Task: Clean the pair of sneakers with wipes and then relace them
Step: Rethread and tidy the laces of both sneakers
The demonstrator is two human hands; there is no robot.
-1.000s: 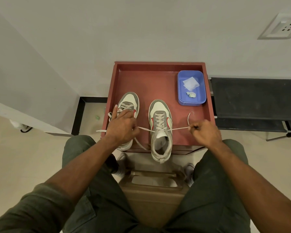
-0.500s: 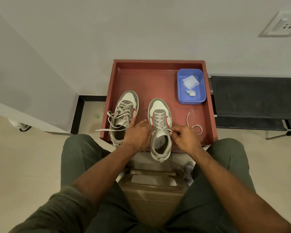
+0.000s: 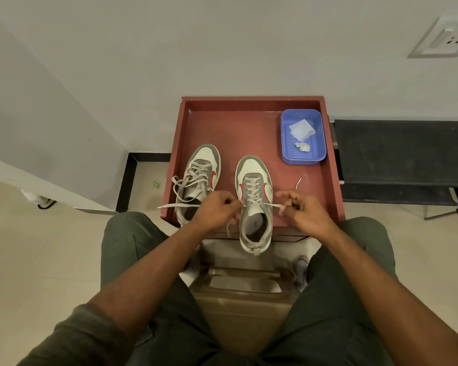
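1. Red tray (image 3: 222, 122): it bears both sneakers at its near edge and a blue tub (image 3: 320, 157) in its far right corner. The far half of the tray floor is bare.
2. Right sneaker (image 3: 254, 207): stands upright, toe away, its heel overhanging the near tray edge; laced to the top eyelets.
3. Left sneaker (image 3: 200, 178): just beside it, loosely laced, with slack loops.
4. Left hand (image 3: 217, 208): closed on the lace end (image 3: 180, 206) running left from the right sneaker.
5. Right hand (image 3: 302, 210): pinches the right lace end (image 3: 275, 206), pulled taut; its tip (image 3: 298, 183) lies on the tray.
6. Tub contents: wipes (image 3: 300, 130), one crumpled.
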